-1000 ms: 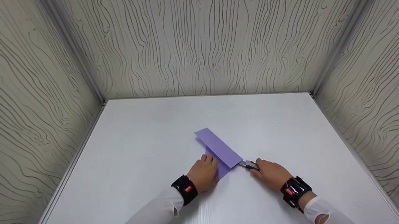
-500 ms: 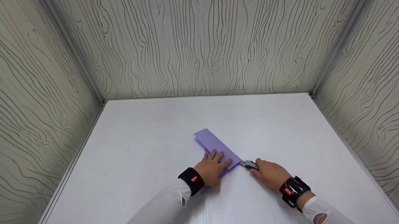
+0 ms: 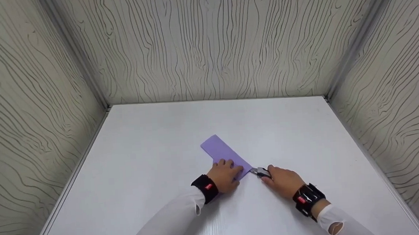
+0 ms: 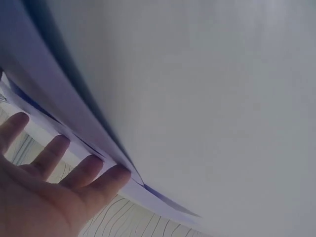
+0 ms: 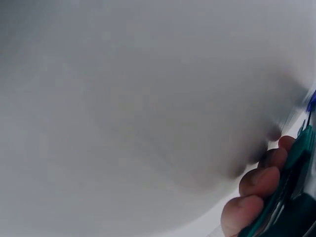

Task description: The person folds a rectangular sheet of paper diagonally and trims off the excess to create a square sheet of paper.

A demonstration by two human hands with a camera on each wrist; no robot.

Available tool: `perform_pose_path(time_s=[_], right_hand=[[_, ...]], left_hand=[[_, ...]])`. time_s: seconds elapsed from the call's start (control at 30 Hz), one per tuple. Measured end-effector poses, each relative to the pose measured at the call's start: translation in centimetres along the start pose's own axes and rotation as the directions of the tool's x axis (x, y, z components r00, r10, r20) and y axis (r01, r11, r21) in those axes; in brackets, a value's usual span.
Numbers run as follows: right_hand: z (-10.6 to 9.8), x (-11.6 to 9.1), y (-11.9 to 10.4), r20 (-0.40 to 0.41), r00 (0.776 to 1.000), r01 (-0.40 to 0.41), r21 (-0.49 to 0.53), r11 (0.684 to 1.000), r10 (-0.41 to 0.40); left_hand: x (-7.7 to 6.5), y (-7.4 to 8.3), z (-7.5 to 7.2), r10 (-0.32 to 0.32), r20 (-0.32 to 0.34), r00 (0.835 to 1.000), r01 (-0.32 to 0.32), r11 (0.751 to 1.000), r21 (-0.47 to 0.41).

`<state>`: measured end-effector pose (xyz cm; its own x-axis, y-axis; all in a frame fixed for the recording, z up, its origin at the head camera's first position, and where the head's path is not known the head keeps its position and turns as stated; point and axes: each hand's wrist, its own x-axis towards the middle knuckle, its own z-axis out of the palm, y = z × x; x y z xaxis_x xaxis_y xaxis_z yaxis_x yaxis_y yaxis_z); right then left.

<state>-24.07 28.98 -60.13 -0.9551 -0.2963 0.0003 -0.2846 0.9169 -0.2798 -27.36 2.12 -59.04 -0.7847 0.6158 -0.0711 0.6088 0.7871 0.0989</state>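
Under the spread left fingers (image 4: 109,182), purple paper (image 3: 220,149) lies partly hidden; right fingers (image 5: 259,182) grip a cutter (image 3: 262,172).

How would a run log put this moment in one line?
left hand: rests on folded purple paper | right hand: grips utility knife | blade: at paper's right-hand corner | surface: white table
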Motion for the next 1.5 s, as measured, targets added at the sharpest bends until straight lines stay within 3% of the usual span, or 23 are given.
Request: perform_pose_path(time_s=[0.23, 0.43, 0.77, 1.27, 1.5], right_hand=[[0.0, 0.0, 0.1, -0.036, 0.998, 0.054, -0.090, 0.994, -0.057], [-0.3, 0.2, -0.5, -0.011, 0.999, 0.046, -0.070, 0.996, -0.047], [-0.7, 0.4, -1.3, 0.000, 0.999, 0.035, -0.061, 0.998, -0.035], [-0.4, 0.0, -0.5, -0.028, 0.992, 0.122, -0.114, 0.986, -0.126], [-0.6, 0.2, 0.0, 0.001, 0.994, 0.105, -0.129, 0.986, -0.106]], left_hand=[[-0.3, 0.1, -0.3, -0.030, -0.033, 0.999, 0.029, 1.000, -0.010], [-0.2, 0.1, 0.1, -0.073, -0.090, 0.993, 0.072, 0.997, -0.021], [0.2, -0.4, 1.5, -0.175, -0.123, 0.977, 0.186, 0.979, 0.084], [-0.6, -0.6, 1.2, -0.155, -0.129, 0.979, 0.165, 0.984, 0.073], [-0.8, -0.8, 0.8, -0.138, -0.104, 0.985, 0.145, 0.987, 0.067]])
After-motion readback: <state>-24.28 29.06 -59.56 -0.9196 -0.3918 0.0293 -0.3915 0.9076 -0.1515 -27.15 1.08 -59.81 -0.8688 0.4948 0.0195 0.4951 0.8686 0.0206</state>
